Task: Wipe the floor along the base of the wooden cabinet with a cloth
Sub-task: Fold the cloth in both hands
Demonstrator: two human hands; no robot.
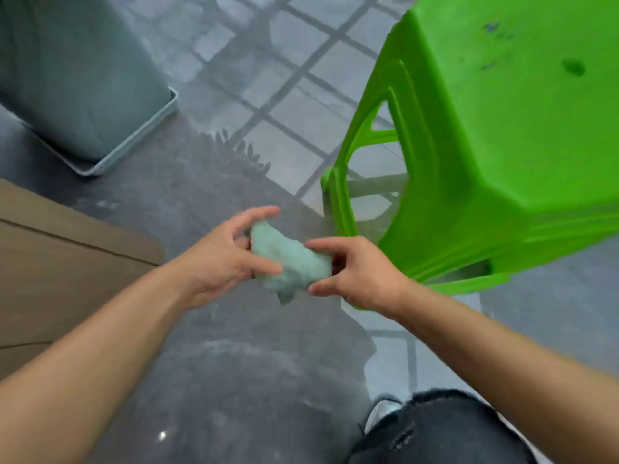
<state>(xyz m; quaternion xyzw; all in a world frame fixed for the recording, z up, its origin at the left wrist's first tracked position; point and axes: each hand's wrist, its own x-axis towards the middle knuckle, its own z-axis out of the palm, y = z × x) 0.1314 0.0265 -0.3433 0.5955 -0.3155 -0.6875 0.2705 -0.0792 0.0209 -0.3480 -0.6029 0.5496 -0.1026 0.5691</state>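
Note:
A bunched pale green cloth [291,259] hangs in the air between my two hands, above the grey floor [214,363]. My left hand [227,259] grips its left end with thumb and fingers spread around it. Its right end is pinched by my right hand [355,272]. The wooden cabinet [57,269] fills the left edge of the view, its top surface brown with a rounded corner near my left wrist. The cabinet's base is hidden from this angle.
A bright green plastic stool [485,145] stands close on the right. A grey-green bin [77,82] sits at the upper left. Tiled floor with dark grout lines [284,78] lies beyond. My knee in dark jeans [445,430] shows at the bottom right.

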